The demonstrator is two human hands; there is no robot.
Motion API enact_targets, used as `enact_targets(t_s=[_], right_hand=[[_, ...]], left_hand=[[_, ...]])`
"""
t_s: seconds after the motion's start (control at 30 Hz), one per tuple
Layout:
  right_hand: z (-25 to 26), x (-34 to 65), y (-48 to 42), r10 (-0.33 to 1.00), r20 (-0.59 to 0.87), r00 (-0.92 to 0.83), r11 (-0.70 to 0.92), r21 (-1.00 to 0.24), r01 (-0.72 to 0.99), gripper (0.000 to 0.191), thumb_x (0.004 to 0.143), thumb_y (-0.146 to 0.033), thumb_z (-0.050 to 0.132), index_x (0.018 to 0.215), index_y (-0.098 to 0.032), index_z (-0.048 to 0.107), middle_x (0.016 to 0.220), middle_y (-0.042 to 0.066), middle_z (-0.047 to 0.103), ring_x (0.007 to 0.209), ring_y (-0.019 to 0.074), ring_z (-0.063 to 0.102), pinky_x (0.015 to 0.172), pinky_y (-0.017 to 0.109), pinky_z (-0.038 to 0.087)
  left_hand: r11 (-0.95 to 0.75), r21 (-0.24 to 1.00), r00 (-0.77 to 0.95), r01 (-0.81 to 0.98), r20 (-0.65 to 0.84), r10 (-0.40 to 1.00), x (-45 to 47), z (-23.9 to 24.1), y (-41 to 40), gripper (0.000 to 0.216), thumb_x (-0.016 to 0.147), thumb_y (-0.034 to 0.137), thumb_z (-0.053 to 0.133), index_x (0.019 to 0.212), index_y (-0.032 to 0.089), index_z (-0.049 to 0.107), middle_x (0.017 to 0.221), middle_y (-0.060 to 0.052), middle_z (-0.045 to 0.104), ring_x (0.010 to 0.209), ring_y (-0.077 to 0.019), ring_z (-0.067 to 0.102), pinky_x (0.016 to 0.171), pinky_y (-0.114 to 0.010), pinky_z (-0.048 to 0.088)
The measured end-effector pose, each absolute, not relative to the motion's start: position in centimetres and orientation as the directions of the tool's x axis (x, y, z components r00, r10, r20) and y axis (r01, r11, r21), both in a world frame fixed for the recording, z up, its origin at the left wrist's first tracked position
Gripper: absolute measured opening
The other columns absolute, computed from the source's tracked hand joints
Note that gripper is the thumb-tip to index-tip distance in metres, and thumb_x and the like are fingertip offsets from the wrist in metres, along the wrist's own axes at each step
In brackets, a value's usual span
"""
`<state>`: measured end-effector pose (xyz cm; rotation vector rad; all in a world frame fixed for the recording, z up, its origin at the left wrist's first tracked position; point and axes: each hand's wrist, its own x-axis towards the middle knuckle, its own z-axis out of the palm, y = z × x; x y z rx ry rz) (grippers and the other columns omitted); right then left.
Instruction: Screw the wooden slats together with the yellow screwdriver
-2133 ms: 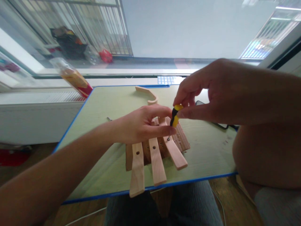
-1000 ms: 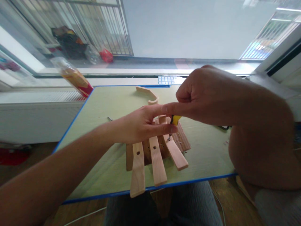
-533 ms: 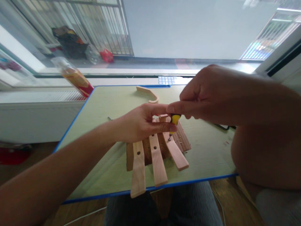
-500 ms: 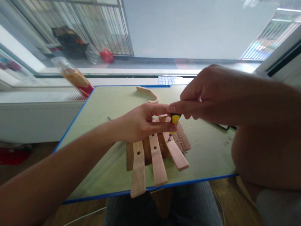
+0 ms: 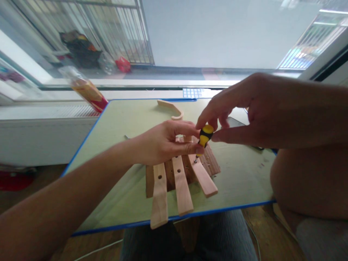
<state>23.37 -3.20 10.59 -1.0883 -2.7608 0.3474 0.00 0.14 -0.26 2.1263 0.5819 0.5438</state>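
Note:
A short yellow-and-black screwdriver [image 5: 206,136] stands slightly tilted, its tip on a screw in the rightmost pale wooden strip [image 5: 204,177]. Thumb and fingers of my left hand [image 5: 174,141] close around the lower handle. My right hand [image 5: 239,112] is at the handle's top, thumb and fingers apart on either side of it. Two more pale strips, the middle one [image 5: 185,192] and the left one [image 5: 159,203], each show a dark hole. All three lie across a brown grooved wooden board [image 5: 149,183]. My left hand hides their far ends.
The pale green table [image 5: 114,192] has a blue edge. A curved wooden piece [image 5: 170,106] lies beyond my left hand. A dark flat object [image 5: 236,122] is partly behind my right hand. A bottle-like package [image 5: 89,92] leans at the far left, by the window.
My right hand's fingers have loosened and spread from the screwdriver handle, uncovering its yellow top. The handle leans slightly more to the right. My left hand stays in place.

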Motion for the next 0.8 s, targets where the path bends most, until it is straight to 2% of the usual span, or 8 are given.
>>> enact_targets(t_s=[0.17, 0.33, 0.47, 0.6, 0.8], right_hand=[[10.52, 23.25, -3.34, 0.719, 0.04, -0.694, 0.678, -0.263, 0.687, 0.02, 0.086, -0.022, 0.068, 0.096, -0.026, 0.085, 0.079, 0.0, 0.079, 0.058, 0.0142, 0.059, 0.055, 0.031, 0.043], [10.57, 22.96, -3.47, 0.733, 0.047, -0.678, 0.666, -0.25, 0.703, 0.02, 0.085, -0.02, 0.066, 0.091, -0.026, 0.085, 0.075, -0.002, 0.076, 0.057, 0.0123, 0.058, 0.05, 0.029, 0.039], [10.53, 22.84, -3.43, 0.778, 0.024, -0.628, 0.61, -0.269, 0.745, 0.016, 0.084, -0.024, 0.069, 0.091, -0.023, 0.084, 0.071, -0.002, 0.073, 0.056, 0.0119, 0.054, 0.049, 0.028, 0.036], [10.4, 22.69, -3.43, 0.786, 0.041, -0.617, 0.606, -0.248, 0.755, 0.013, 0.086, -0.029, 0.069, 0.084, -0.025, 0.081, 0.062, -0.004, 0.068, 0.05, 0.011, 0.051, 0.044, 0.029, 0.033], [9.82, 22.77, -2.92, 0.782, 0.092, -0.617, 0.622, -0.176, 0.763, 0.018, 0.087, -0.038, 0.072, 0.073, -0.027, 0.075, 0.057, -0.004, 0.065, 0.044, 0.0106, 0.046, 0.039, 0.03, 0.03]], left_hand=[[-0.563, 0.798, 0.81, 0.215, 0.177, 0.56, -0.06, -0.16, 0.12, 0.028, 0.1, 0.044, 0.069, 0.113, 0.021, 0.079, 0.103, -0.006, 0.075, 0.101, -0.021, 0.068, 0.092, -0.032, 0.054], [-0.555, 0.8, 0.819, 0.227, 0.151, 0.553, -0.03, 0.16, -0.11, 0.021, 0.098, 0.04, 0.072, 0.107, 0.022, 0.078, 0.101, -0.003, 0.075, 0.095, -0.0191, 0.067, 0.086, -0.03, 0.052], [-0.578, 0.78, 0.823, 0.239, 0.153, 0.547, 0.06, 0.24, -0.13, 0.022, 0.099, 0.04, 0.069, 0.108, 0.021, 0.076, 0.108, -0.004, 0.076, 0.099, -0.0198, 0.067, 0.089, -0.031, 0.051], [-0.593, 0.763, 0.81, 0.258, 0.164, 0.563, 0.1, 0.26, -0.11, 0.026, 0.099, 0.045, 0.068, 0.104, 0.02, 0.075, 0.098, -0.003, 0.074, 0.096, -0.0199, 0.066, 0.086, -0.031, 0.051], [-0.595, 0.746, 0.779, 0.299, 0.169, 0.604, 0.2, 0.47, -0.22, 0.029, 0.095, 0.047, 0.071, 0.104, 0.02, 0.071, 0.093, -0.002, 0.069, 0.091, -0.0203, 0.065, 0.084, -0.031, 0.052]])
